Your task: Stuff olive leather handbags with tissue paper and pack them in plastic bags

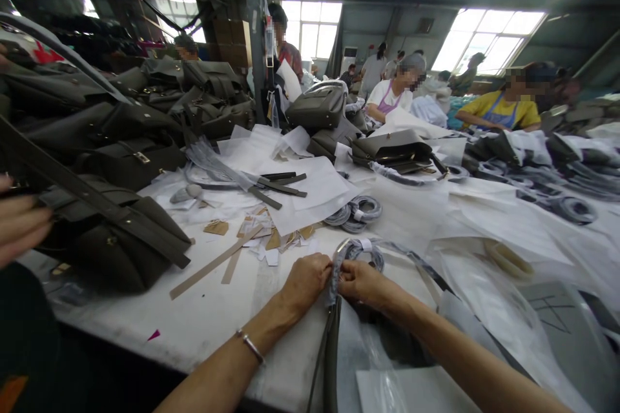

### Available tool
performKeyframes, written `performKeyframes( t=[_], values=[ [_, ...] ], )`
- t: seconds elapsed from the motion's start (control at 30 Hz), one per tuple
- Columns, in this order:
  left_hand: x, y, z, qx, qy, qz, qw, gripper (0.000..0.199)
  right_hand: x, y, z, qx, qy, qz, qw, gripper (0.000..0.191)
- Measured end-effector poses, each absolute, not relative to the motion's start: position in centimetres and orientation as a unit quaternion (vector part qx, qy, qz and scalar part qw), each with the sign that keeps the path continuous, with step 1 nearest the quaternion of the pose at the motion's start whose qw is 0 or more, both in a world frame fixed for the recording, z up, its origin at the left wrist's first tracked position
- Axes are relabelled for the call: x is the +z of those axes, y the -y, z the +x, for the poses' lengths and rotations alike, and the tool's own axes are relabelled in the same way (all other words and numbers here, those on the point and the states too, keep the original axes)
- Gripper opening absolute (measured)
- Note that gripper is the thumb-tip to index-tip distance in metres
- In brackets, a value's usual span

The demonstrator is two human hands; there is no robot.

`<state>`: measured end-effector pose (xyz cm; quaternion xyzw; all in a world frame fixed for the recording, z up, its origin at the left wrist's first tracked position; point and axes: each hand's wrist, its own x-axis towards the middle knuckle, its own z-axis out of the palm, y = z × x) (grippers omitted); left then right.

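Note:
My left hand (pixel 309 277) is closed, its fingertips pinching the left side of a handbag strap (pixel 334 281) wrapped in clear plastic film. From the other side my right hand (pixel 361 281) grips the same strap with bent fingers. The strap rises upright from a dark handbag (pixel 330 348) lying at the table's front edge, partly covered by white sheets and film. Just behind my hands lies a coil of wrapped strap (pixel 375 255) with a white band. The fingertips of both hands are partly hidden by the strap.
Dark handbags (pixel 116 161) are heaped at left, near a co-worker's blurred hand (pixel 22 222). Paper tags (pixel 276 239) and brown strips (pixel 213 264) litter the white table (pixel 213 316). Clear plastic bags (pixel 504 297) lie at right. Co-workers (pixel 504 110) stand across the table.

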<state>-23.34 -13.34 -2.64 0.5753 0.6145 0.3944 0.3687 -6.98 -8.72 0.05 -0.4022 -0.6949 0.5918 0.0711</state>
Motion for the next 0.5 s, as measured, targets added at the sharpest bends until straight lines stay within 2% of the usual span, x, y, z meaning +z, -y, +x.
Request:
performKeyframes(
  t=[0.13, 0.23, 0.3, 0.4, 0.5],
  values=[
    [-2.5, 13.7, -24.2, 0.405, -0.634, 0.573, 0.326, 0.011, 1.5, 9.4, -5.8, 0.312, 0.851, -0.422, 0.006, 0.038],
    [-2.4, 13.7, -24.7, 0.426, -0.624, 0.555, 0.349, 0.014, 3.0, 9.8, -4.7, 0.215, 0.872, -0.435, -0.061, 0.027],
    [-2.2, 13.6, -24.7, 0.440, -0.601, 0.537, 0.396, 0.016, 4.0, 9.7, -4.2, 0.193, 0.868, -0.452, -0.075, 0.014],
    [-1.9, 13.6, -24.5, 0.472, -0.559, 0.494, 0.470, 0.021, 5.2, 9.1, -3.8, 0.179, 0.856, -0.484, -0.030, 0.006],
    [-1.7, 13.7, -24.3, 0.504, -0.530, 0.448, 0.515, 0.027, 5.1, 8.5, -4.1, 0.329, 0.805, -0.490, 0.056, 0.011]
  ],
)
